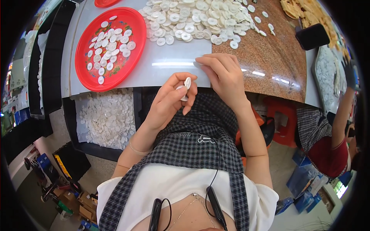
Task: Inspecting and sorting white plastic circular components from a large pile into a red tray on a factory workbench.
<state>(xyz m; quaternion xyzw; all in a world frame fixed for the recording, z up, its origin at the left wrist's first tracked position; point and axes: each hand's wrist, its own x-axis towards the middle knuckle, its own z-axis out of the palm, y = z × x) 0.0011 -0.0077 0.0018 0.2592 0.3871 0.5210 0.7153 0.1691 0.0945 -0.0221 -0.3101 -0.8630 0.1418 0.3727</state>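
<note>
My left hand (169,96) is closed on white round discs, pinching one white disc (187,82) upright at the fingertips. Other discs show lower down between its fingers; how many is partly hidden. Just over the table's front edge, my right hand (224,75) has its fingers bent, with thumb and index fingertips close but apart. I see nothing between them. Beyond both hands, a large heap of white discs (189,27) spreads across the back of the table. To the left, a red oval tray (86,54) with a printed pattern holds several loose discs.
Below the tray, a black bin (101,152) holds many white discs on a sheet. At the back right are a black phone-like object (313,36) and tan pieces (308,15). Farther right, a co-worker's gloved hand (350,73) is near a metal tray (327,73). A red stool (283,119) stands below the table.
</note>
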